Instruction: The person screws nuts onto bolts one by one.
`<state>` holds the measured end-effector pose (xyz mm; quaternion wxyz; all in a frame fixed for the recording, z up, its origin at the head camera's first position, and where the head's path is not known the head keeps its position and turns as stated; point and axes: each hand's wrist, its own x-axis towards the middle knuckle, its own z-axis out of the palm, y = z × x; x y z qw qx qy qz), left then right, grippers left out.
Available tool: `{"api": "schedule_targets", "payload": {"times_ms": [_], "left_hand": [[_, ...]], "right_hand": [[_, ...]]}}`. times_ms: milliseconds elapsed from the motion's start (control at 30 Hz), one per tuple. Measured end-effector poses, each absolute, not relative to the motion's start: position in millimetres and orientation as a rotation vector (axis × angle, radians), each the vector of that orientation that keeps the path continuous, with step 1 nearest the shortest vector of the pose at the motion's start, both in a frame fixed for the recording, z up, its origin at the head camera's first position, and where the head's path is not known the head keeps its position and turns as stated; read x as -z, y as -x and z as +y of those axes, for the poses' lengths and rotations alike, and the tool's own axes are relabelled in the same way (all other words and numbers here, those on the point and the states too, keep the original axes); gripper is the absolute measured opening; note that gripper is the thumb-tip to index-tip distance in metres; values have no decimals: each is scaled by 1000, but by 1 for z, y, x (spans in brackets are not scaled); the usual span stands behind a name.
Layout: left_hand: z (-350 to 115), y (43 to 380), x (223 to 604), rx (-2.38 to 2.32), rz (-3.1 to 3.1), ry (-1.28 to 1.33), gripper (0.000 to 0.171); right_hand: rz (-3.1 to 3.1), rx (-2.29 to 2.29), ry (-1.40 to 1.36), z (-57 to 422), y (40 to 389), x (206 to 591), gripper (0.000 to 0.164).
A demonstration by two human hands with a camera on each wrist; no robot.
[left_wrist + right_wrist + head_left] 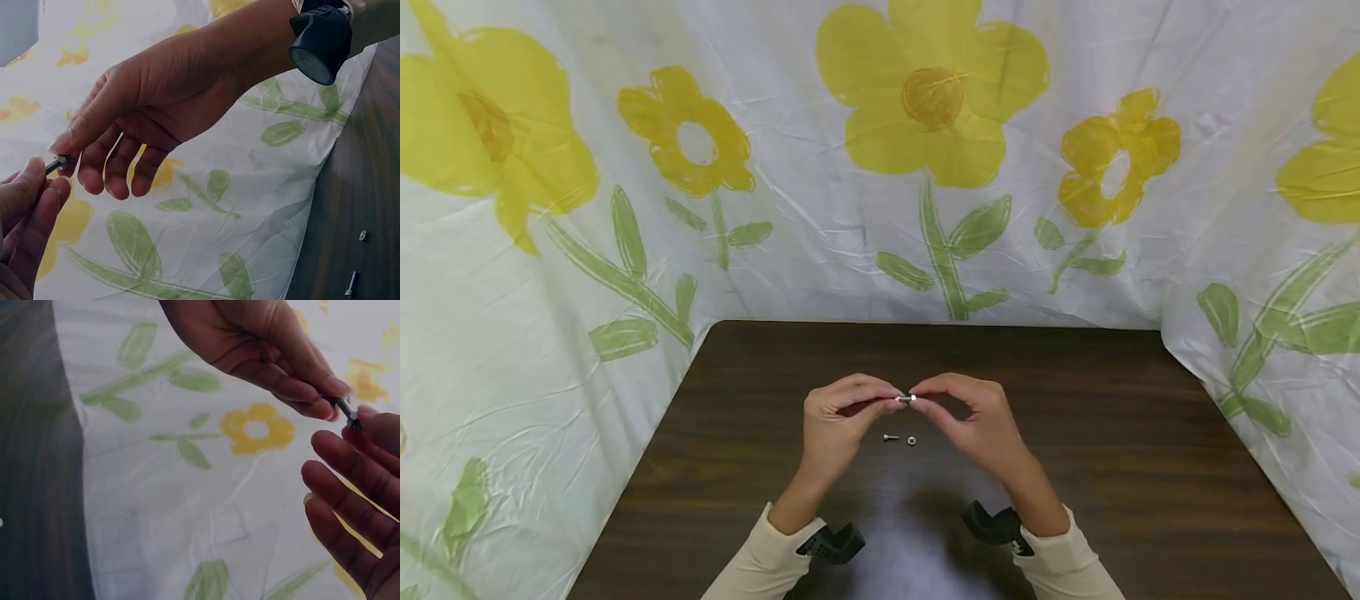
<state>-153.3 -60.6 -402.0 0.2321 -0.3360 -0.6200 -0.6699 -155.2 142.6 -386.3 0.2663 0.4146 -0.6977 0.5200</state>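
Both hands meet over the middle of the table. My left hand point(838, 417) pinches a small metal bolt point(906, 398) between thumb and fingertips, covering its left end. From the other side my right hand point(977, 412) pinches a small hex nut point(62, 160) at the bolt's right end with thumb and index finger. Its other fingers hang loosely bent in the left wrist view. The bolt's shank point(344, 407) shows between the two hands in the right wrist view. Below the hands, a second bolt point(891, 437) lies on the table beside a loose nut point(912, 441).
The dark wood table point(737, 467) runs under both arms. A white curtain point(820, 250) with yellow flowers hangs along its back and sides. Each wrist carries a black camera mount point(832, 543) over a cream sleeve point(763, 554).
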Motion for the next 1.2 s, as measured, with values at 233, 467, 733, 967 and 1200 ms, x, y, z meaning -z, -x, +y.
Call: {"api": "schedule_targets", "payload": {"times_ms": [233, 467, 733, 967, 1200], "left_hand": [[-60, 152, 401, 1833, -1702, 915, 20], [-60, 152, 400, 1840, -1703, 912, 20], [-60, 152, 402, 1826, -1704, 905, 19], [-61, 152, 403, 1825, -1703, 908, 19], [-61, 154, 402, 1814, -1701, 904, 18]], "right_hand": [[-1950, -1427, -1089, 140, 153, 389, 15], [-1954, -1415, -1064, 141, 153, 389, 18], [-1814, -1385, -1152, 142, 155, 386, 25], [-1864, -1391, -1133, 142, 154, 386, 31], [-1976, -1397, -1100, 141, 151, 385, 24]]}}
